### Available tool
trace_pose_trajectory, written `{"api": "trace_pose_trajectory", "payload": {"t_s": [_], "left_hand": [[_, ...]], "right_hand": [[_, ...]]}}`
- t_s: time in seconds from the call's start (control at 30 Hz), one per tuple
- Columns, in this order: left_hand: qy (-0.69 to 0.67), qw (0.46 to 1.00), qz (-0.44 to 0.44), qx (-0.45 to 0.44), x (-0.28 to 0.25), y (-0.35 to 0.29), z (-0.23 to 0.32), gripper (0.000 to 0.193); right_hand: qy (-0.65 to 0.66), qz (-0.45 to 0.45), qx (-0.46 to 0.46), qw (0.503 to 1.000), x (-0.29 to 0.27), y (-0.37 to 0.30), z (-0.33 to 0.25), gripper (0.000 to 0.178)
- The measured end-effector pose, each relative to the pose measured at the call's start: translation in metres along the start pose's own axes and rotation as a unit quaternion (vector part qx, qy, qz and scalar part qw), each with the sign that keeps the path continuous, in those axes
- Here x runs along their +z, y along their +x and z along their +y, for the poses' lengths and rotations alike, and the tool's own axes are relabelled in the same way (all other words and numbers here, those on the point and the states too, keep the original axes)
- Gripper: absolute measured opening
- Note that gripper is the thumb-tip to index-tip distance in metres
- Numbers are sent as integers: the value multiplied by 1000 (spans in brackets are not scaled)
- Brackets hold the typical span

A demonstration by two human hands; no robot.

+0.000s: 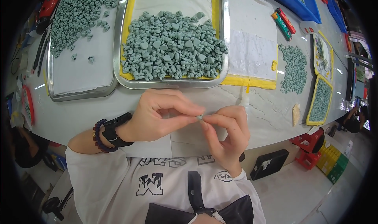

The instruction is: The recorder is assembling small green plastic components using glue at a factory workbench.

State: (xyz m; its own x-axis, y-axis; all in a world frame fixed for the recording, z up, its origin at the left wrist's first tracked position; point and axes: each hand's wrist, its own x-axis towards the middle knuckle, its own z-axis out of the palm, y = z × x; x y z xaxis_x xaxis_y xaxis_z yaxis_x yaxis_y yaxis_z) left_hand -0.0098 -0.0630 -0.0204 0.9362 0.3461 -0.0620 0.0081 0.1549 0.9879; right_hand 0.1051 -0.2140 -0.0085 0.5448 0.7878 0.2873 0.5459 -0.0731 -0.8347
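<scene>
Between the fingertips of both hands is a tiny grey-green piece (200,117), mostly covered by the fingers. My left hand (159,116), with a black watch and a beaded bracelet at its wrist, pinches it from the left. Thumb and forefinger of my right hand (227,129) close on it from the other side. Just beyond the hands, a metal tray (173,84) edged inside with yellow tape holds a heap of small grey-green pieces (173,47) of the same colour.
At the left lies another tray (84,76) of such pieces. To the right are a loose pile (293,68), a yellow-edged tray (319,102), and red and green sticks (282,25). A small white bottle (245,100) stands behind my right hand. Blue bins (301,5) line the far right.
</scene>
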Motion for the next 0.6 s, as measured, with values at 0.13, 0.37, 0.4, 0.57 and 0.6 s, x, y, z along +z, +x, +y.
{"api": "trace_pose_trajectory", "payload": {"t_s": [0.13, 0.37, 0.4, 0.57, 0.6], "left_hand": [[45, 998, 6, 36, 1, -1, -2, 22], [54, 997, 14, 51, 1, -1, -2, 23], [54, 997, 13, 53, 1, 0, -2, 23], [54, 997, 13, 61, 1, 0, -3, 23], [53, 997, 13, 61, 1, 0, -2, 23]], "right_hand": [[23, -6, 20, 1000, 0, -1, 2, 26], [25, 6, 19, 1000, 3, -4, 2, 27], [22, 8, 15, 1000, 3, -4, 2, 27], [27, 8, 6, 1000, 3, -4, 3, 27], [33, 12, 8, 999, 4, -4, 3, 27]]}}
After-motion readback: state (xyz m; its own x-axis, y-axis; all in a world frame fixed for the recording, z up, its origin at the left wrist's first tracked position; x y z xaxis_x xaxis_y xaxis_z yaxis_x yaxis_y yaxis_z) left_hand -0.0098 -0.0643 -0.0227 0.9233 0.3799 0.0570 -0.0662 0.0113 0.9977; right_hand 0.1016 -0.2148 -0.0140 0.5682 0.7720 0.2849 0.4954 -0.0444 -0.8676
